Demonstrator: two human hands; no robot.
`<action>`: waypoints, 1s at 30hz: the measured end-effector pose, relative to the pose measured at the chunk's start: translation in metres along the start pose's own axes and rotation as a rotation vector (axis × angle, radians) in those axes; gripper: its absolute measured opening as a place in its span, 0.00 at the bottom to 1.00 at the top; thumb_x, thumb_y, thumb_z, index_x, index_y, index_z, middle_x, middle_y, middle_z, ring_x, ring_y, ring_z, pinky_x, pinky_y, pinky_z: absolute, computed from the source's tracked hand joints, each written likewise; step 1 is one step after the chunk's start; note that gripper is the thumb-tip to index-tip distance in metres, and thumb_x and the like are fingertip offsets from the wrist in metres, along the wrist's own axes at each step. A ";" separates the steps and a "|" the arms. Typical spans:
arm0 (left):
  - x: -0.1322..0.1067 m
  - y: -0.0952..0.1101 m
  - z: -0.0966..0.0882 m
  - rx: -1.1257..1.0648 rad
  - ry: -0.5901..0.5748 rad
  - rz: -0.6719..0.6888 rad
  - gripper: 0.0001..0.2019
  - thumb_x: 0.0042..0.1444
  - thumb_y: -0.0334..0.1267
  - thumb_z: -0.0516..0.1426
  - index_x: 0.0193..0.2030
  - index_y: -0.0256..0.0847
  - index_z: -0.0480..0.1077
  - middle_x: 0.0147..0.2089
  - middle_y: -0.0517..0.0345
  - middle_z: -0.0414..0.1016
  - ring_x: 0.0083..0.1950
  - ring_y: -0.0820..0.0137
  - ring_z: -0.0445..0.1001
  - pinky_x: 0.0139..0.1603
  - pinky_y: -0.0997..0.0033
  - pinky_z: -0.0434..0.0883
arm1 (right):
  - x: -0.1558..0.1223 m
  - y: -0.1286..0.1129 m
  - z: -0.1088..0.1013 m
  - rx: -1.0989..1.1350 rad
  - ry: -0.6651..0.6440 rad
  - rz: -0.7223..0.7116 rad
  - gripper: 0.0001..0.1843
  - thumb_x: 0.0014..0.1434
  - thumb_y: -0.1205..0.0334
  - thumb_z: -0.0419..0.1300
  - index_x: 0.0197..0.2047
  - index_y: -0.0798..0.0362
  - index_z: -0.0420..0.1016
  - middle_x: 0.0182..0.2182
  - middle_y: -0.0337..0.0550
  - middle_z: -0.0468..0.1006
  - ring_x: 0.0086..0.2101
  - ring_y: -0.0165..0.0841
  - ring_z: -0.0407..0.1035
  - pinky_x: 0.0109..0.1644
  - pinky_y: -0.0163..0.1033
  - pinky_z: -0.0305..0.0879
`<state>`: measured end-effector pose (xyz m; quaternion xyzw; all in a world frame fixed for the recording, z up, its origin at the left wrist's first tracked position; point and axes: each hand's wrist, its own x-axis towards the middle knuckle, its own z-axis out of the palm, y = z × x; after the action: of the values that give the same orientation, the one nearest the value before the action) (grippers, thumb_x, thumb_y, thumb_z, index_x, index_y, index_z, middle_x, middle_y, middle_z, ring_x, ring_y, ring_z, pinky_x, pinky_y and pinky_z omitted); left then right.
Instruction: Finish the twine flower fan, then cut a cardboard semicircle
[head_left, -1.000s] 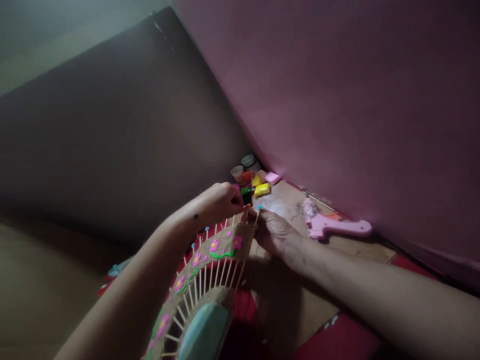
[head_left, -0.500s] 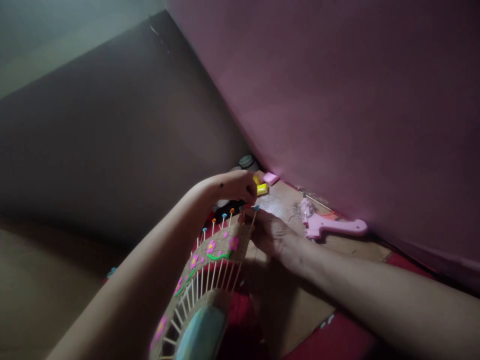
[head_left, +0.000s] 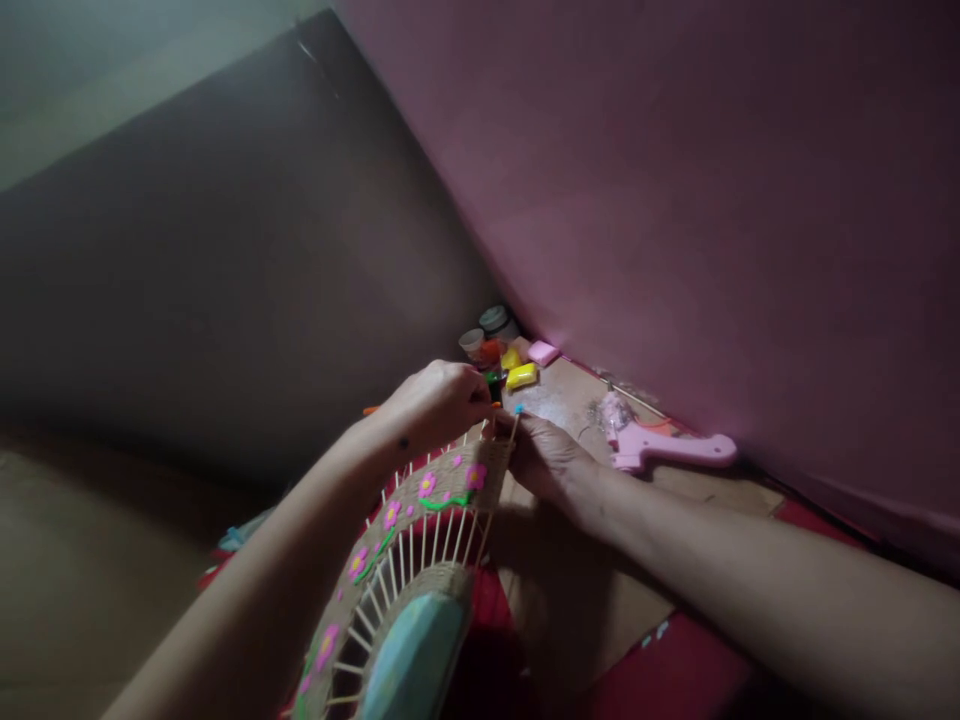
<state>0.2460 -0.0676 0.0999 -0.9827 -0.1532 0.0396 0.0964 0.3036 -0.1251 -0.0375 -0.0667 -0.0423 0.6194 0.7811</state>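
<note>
Just below the left hand [head_left: 442, 395] and right hand [head_left: 553, 458] in the head view sits a flowery woven piece [head_left: 409, 512]. Left looks pinched on an orange tip [head_left: 496, 405], right on a stick [head_left: 515, 428]. Probably tip-fixing; calls for steady fingers.

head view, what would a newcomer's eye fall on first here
Probably the stick-and-twine piece at lower centre, with bright pink flowers along its band. Next, the left hand and right hand, meeting at its upper end. Beyond them, a yellow packet stands out near the corner, and a pink gun-shaped tool lies to the right.
</note>
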 end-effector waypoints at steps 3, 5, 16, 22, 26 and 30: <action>-0.004 0.005 0.005 0.007 0.023 -0.043 0.09 0.48 0.40 0.55 0.27 0.40 0.74 0.25 0.59 0.70 0.24 0.76 0.62 0.25 0.75 0.56 | -0.001 0.001 -0.001 -0.008 -0.027 0.003 0.06 0.41 0.70 0.62 0.24 0.54 0.69 0.17 0.36 0.70 0.26 0.30 0.67 0.30 0.35 0.63; -0.006 0.004 0.007 -0.027 0.040 -0.041 0.09 0.49 0.39 0.55 0.27 0.39 0.74 0.24 0.59 0.70 0.23 0.77 0.61 0.25 0.76 0.55 | -0.002 0.002 0.000 -0.009 -0.039 0.008 0.06 0.41 0.70 0.63 0.24 0.54 0.68 0.17 0.37 0.70 0.26 0.30 0.67 0.30 0.35 0.63; -0.007 -0.010 0.007 -0.269 -0.056 -0.104 0.12 0.49 0.42 0.54 0.29 0.37 0.74 0.19 0.65 0.65 0.22 0.79 0.58 0.23 0.79 0.55 | -0.004 0.001 0.000 0.032 -0.043 0.055 0.09 0.38 0.74 0.64 0.23 0.55 0.69 0.17 0.36 0.72 0.26 0.31 0.69 0.30 0.36 0.66; -0.006 -0.014 0.007 -0.214 -0.053 -0.104 0.11 0.50 0.41 0.54 0.30 0.38 0.74 0.19 0.66 0.64 0.21 0.79 0.57 0.24 0.78 0.55 | -0.006 -0.003 -0.001 0.050 -0.033 0.039 0.11 0.40 0.76 0.64 0.28 0.54 0.72 0.21 0.36 0.75 0.27 0.30 0.70 0.29 0.34 0.66; -0.008 -0.013 0.006 -0.200 -0.045 -0.083 0.11 0.51 0.41 0.54 0.30 0.38 0.74 0.21 0.64 0.65 0.22 0.79 0.59 0.25 0.78 0.56 | -0.009 -0.004 0.001 0.035 -0.006 0.048 0.09 0.41 0.74 0.63 0.28 0.55 0.72 0.21 0.37 0.74 0.26 0.30 0.69 0.28 0.34 0.65; -0.010 -0.012 0.005 -0.139 0.008 -0.007 0.10 0.51 0.39 0.54 0.29 0.37 0.74 0.25 0.62 0.68 0.25 0.78 0.62 0.28 0.77 0.58 | -0.005 -0.002 -0.002 0.015 0.030 0.035 0.05 0.42 0.74 0.62 0.25 0.57 0.72 0.19 0.38 0.74 0.24 0.28 0.68 0.28 0.34 0.65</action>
<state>0.2326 -0.0589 0.0977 -0.9866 -0.1589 0.0245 0.0290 0.3041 -0.1307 -0.0389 -0.0707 -0.0247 0.6322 0.7712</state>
